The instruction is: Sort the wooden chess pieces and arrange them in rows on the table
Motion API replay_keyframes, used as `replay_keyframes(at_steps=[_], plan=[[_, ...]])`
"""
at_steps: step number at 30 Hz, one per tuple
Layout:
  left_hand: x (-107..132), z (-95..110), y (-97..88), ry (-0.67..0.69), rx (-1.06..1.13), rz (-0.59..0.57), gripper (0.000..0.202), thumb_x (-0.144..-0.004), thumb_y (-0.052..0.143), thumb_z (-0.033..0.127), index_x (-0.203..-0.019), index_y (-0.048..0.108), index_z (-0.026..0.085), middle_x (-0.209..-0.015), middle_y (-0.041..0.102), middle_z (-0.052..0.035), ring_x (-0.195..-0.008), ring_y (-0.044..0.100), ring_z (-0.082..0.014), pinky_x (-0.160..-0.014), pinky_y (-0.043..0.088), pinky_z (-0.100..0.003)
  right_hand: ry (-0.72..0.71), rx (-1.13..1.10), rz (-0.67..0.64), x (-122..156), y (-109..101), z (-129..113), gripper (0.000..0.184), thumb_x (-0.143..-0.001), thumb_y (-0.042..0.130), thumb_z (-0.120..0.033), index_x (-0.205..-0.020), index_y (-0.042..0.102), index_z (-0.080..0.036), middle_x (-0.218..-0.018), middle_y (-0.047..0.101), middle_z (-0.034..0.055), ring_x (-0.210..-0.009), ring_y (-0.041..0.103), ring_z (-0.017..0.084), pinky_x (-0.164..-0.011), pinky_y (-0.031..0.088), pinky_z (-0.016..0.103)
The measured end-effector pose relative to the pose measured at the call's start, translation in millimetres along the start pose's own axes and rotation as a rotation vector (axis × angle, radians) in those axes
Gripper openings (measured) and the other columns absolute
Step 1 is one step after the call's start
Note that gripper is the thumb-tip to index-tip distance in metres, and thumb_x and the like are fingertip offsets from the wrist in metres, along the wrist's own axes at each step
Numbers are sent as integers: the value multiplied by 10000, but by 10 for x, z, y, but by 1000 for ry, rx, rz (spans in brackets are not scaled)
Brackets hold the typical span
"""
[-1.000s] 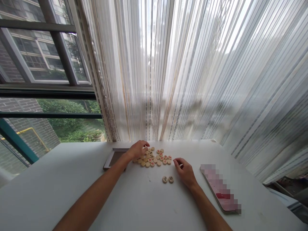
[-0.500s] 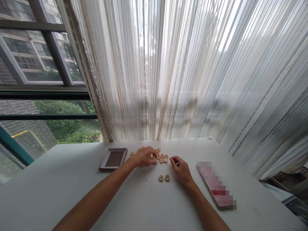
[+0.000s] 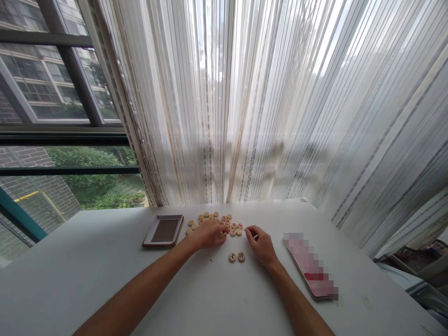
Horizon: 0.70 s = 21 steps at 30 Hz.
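A pile of round pale wooden chess pieces [image 3: 210, 217] with red and black characters lies on the white table [image 3: 105, 261]. My left hand [image 3: 209, 233] rests palm down on the near side of the pile, fingers curled over some pieces. My right hand [image 3: 259, 243] sits just right of the pile, fingers curled with thumb and forefinger pinched; what they hold is too small to make out. Two separate pieces [image 3: 236, 256] lie side by side on the table in front of and between my hands.
A shallow rectangular box tray [image 3: 163, 231] lies left of the pile. A long flat pinkish box [image 3: 310, 268] lies to the right. Sheer striped curtains [image 3: 280, 116] hang behind the table's far edge, with a window [image 3: 52, 93] at left.
My left hand has moved from the far left of the pile toward me and to the right, onto its near side. The view shifted slightly; my right hand stays beside the pile.
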<state>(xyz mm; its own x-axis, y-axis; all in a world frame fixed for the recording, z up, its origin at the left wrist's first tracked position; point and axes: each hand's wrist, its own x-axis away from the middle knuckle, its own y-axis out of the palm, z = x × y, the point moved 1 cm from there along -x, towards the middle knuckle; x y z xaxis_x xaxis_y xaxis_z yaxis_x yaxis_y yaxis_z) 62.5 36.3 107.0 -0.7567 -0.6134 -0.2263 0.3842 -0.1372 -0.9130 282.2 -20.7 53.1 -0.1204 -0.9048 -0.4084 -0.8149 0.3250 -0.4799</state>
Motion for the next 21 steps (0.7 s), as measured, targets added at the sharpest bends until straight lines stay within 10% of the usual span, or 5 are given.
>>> replay_keyframes(at_steps=[6,12,21], plan=[[119,51,70,-145,477,167,373,-931,540,399,-1221,580,166,-1008,669,-90,-816,642,-170,-711,509,-275,-44,5,34,-2,-8,-43,324,-941,479,-432,-896,685,-185,-820,703,66,-703,625,202,-633,485,297],[523,87,389,-300,1122,224,381,-885,635,417,-1166,608,162,-1012,643,-80,-905,647,-192,-742,513,-287,-152,-11,-35,87,-14,-321,196,-933,529,-335,-949,684,-216,-849,676,45,-729,616,184,-634,486,280],[868,207,449,-282,1386,303,305,-844,721,313,-1078,604,156,-1076,665,-84,-998,667,-220,-883,525,-353,-373,-23,-283,395,156,-747,157,-896,609,-230,-1047,652,-244,-957,637,48,-873,617,193,-794,516,323]])
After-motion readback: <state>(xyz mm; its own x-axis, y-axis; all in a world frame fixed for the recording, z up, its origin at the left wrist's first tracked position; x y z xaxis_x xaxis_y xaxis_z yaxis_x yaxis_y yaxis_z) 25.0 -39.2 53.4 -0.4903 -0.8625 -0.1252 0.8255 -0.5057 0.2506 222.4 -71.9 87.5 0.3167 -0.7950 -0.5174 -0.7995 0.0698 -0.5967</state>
